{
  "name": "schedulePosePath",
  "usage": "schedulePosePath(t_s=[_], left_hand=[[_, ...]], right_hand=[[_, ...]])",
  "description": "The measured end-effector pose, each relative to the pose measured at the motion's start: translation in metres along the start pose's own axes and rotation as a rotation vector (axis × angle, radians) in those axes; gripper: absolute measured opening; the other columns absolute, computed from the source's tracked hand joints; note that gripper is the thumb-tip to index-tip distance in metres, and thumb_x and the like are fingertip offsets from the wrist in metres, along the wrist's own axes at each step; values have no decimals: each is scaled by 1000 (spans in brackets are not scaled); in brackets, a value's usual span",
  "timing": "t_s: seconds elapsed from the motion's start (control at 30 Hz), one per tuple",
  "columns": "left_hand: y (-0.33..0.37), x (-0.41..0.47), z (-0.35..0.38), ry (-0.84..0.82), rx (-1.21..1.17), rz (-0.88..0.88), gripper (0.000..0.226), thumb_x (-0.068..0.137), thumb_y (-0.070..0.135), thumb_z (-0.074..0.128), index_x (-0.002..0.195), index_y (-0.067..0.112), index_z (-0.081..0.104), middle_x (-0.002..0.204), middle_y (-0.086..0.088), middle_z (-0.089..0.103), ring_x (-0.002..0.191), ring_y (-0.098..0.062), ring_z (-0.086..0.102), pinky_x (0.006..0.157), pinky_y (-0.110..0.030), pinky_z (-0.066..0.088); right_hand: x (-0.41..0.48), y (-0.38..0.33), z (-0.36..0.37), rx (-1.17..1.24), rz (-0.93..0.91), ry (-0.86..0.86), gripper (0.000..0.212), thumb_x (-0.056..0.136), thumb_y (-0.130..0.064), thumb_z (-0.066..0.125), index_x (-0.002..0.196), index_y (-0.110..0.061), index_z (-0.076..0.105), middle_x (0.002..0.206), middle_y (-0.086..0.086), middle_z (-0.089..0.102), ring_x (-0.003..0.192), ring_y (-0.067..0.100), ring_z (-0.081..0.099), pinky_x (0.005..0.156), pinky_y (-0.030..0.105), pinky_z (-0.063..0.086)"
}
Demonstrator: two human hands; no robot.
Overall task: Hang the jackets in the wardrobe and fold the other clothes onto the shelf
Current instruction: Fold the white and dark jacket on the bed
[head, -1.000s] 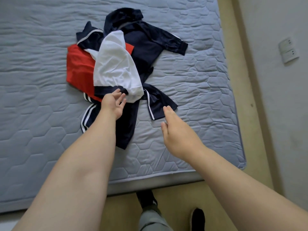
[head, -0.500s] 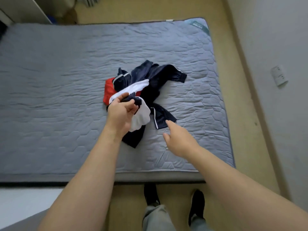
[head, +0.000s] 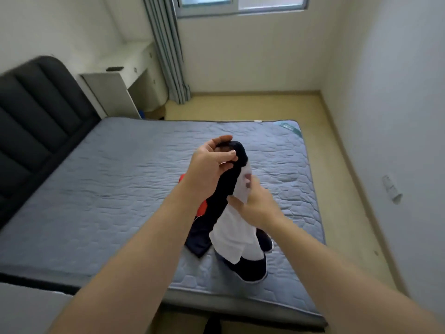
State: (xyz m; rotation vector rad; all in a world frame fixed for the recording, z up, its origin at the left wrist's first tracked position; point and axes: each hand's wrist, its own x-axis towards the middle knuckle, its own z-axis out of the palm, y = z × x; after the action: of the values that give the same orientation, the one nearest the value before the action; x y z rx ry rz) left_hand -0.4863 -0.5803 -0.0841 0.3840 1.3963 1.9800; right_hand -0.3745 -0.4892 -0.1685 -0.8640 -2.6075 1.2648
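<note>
Over the near-right part of the mattress (head: 108, 189) the white top (head: 231, 232) w/ navy trim hung in a loose bunch. Its dark hem was down at the mattress surface, touching or just clear, couldn't tell which. Right hand (head: 258, 206) was at the white cloth about mid-height over the mattress. It was too blurred to say whether the fingers were closed on it or only brushing it.

Left hand (head: 212, 162) was higher above the mattress, fingers & thumb curled round the navy edge at the top, prob. the neckline, taking the weight. The cloth looked thin, soft and v. light, no stiffness, so it would sag and twist from one grip. Better, I'd judge, to take it at both shoulders so it falls flat for folding.

Behind it, flat on the mattress, lay the navy jacket (head: 199, 242) and a red garment (head: 202, 207), partly hidden by the arm. Jacket looked heavier, limp and slick; collar or shoulders seemed the place to grab.

At the mattress's left end stood the dark headboard (head: 36, 121). Beyond its far side were a white desk (head: 120, 78), a grey curtain (head: 168, 56) and a window (head: 240, 3).
</note>
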Motion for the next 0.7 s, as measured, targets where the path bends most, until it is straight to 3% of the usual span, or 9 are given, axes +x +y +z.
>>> schedulePosePath(t_s=[0.07,0.17,0.27,0.37,0.5,0.6,0.7], left_hand=[[18,-6,16,-56,59,23,42,77,-9,64,115,7,64,87,-3,72,72,-15,66,57,-20,47],[40,-10,34,-72,123,82,50,66,-7,66,113,9,66,92,-4,73,71,-14,61,53,-19,37],[57,-11,42,-47,173,124,51,64,-5,66,113,12,69,99,-4,75,74,-11,63,57,-21,37],[70,-8,44,-10,206,143,46,75,-12,62,114,12,69,102,-5,77,76,-11,65,63,-24,39],[80,-7,52,-48,329,217,43,78,-11,65,113,14,69,100,-2,78,80,-10,67,62,-19,43],[84,-2,58,-31,457,332,40,82,-10,65,112,16,66,98,2,78,87,-8,70,70,-16,51],[87,3,60,71,697,475,39,85,-4,62,115,20,64,96,8,76,92,-7,70,81,-18,52]], right_hand=[[-4,-8,-17,-1,-15,77,66,91,-45,64,144,-18,36,132,4,58,120,29,56,80,35,41],[-7,-20,-46,-54,-87,185,16,96,-33,57,101,-19,53,92,0,63,89,28,61,61,36,38],[-9,-27,-76,-48,-135,272,21,98,-24,52,78,-21,52,77,-1,61,70,20,55,56,33,35],[-14,-31,-103,-13,-140,399,35,98,-15,47,64,-23,44,63,-8,51,58,6,45,48,19,27],[-21,-38,-128,81,-80,439,24,99,-11,40,80,-13,53,71,-4,56,64,12,48,50,18,28],[-24,-44,-140,208,-58,464,22,104,-16,37,97,-5,55,77,4,58,68,20,50,57,28,35],[-29,-53,-151,214,-96,388,38,103,-47,39,98,-11,52,74,0,56,72,22,52,60,30,36]])
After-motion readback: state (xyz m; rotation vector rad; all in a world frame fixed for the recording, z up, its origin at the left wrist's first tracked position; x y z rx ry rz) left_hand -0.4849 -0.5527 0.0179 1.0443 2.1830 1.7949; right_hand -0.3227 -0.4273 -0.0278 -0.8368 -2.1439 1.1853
